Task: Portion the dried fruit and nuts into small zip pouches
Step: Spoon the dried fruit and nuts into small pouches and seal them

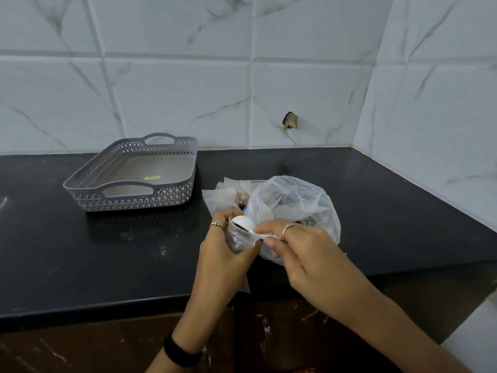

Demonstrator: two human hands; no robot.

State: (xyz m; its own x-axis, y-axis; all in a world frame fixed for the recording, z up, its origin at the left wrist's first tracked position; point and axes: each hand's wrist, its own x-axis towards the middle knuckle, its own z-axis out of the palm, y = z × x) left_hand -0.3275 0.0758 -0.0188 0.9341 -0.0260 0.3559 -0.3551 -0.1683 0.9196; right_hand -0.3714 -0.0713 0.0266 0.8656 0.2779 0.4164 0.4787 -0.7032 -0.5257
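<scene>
My left hand (222, 253) is closed around a small clear zip pouch (240, 239) with dark fruit in its bottom, held upright above the counter's front part. My right hand (295, 244) pinches the handle of a white plastic spoon (243, 222), whose bowl is tipped at the pouch's mouth. Just behind the hands stands a big clear plastic bag (293, 203) of dark dried fruit, its mouth open. More clear bags (219, 196) with brownish nuts lie to its left, partly hidden.
A grey perforated plastic basket (126, 201) with two handles and a yellow sticker inside stands on the black counter (80, 251) at the back left. White marble-look tiles form the wall behind and to the right. The counter's front edge runs below my wrists.
</scene>
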